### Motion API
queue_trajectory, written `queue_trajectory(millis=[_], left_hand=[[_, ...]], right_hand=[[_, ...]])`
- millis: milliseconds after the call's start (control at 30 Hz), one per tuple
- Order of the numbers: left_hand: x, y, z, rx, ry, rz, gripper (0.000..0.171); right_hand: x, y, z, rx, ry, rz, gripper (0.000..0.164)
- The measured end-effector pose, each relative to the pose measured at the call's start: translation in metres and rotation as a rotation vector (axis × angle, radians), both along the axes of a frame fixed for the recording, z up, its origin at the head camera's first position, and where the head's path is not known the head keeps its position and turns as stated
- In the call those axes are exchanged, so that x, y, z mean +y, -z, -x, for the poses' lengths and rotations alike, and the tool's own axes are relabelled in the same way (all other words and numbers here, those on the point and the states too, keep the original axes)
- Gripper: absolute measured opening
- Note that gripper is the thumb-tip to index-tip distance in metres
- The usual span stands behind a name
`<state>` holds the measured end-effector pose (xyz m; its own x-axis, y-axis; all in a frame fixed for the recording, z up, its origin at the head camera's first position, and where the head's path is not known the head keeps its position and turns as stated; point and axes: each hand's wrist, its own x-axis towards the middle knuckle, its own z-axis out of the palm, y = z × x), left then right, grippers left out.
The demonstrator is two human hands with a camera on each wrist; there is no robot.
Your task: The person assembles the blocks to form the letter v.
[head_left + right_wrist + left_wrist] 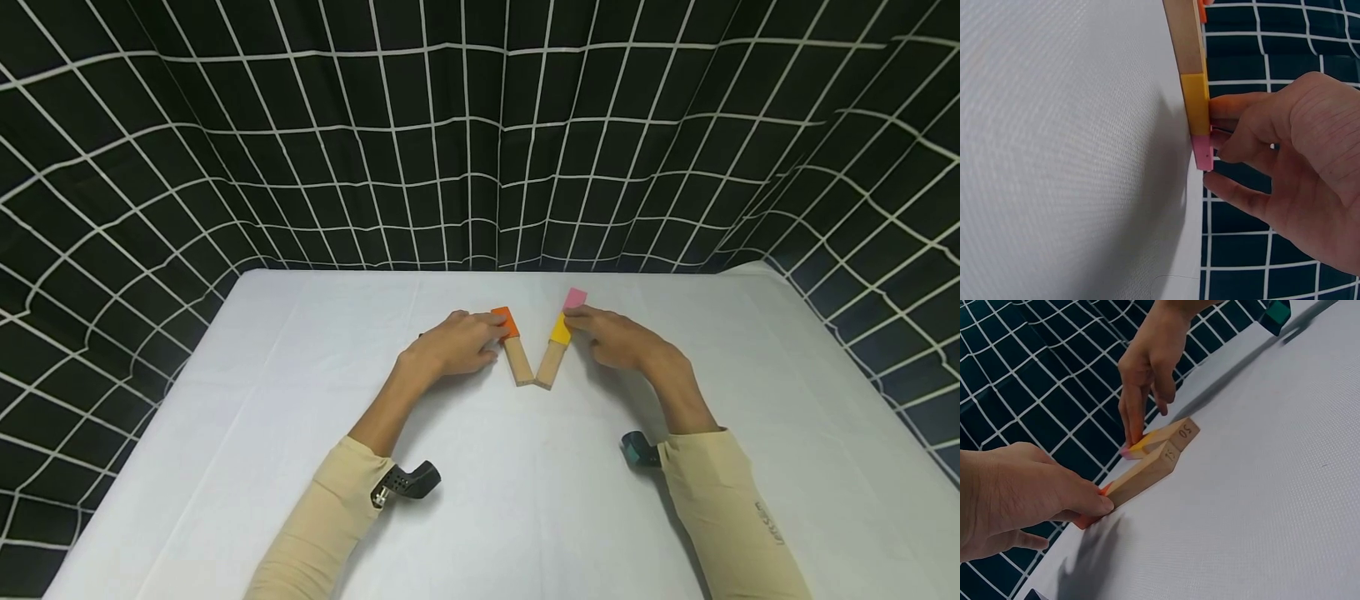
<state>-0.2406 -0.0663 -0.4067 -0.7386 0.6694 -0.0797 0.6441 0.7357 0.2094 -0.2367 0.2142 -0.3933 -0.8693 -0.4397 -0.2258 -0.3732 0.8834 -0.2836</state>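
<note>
Two numbered wooden blocks lie on the white table, near ends together in a V. The left block (519,362), marked 15 in the left wrist view, has an orange far section (513,327). My left hand (453,343) rests its fingertips on that section. The right block (551,363), marked 50, lines up with a yellow section (560,332) and a pink end (574,297). My right hand (618,340) touches the yellow and pink part with extended fingers. In the right wrist view, a lower finger (1235,194) of this hand sits just past the pink end (1202,152).
White cloth covers the table (480,500). A dark curtain with a white grid (480,150) rises along the back and sides. Dark wrist cameras jut from the left sleeve (416,481) and right sleeve (637,450).
</note>
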Motion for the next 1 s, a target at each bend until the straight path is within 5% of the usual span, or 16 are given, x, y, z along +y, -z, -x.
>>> queue_trajectory(millis=[1000], left_hand=[[-0.0024,-0.0075,-0.0011,-0.015,0.005,0.039,0.048]], right_hand=[[-0.0010,-0.0013,0.0007,-0.004,-0.007,-0.015,0.062]])
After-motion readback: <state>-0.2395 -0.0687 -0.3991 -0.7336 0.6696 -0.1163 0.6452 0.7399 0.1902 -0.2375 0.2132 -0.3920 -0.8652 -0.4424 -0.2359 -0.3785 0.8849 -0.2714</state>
